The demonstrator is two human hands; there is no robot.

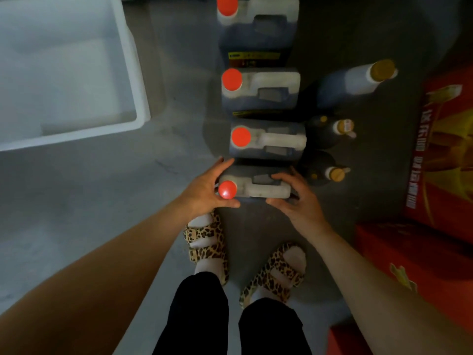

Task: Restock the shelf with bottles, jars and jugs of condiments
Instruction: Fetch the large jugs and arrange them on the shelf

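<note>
We grasp nearest jug, near end of floor row: left hand curled round cap end, right hand round handle end. Lift level, both sides together; clear neighbouring jug.

White tub, red cartons, leopard sandals.
</note>
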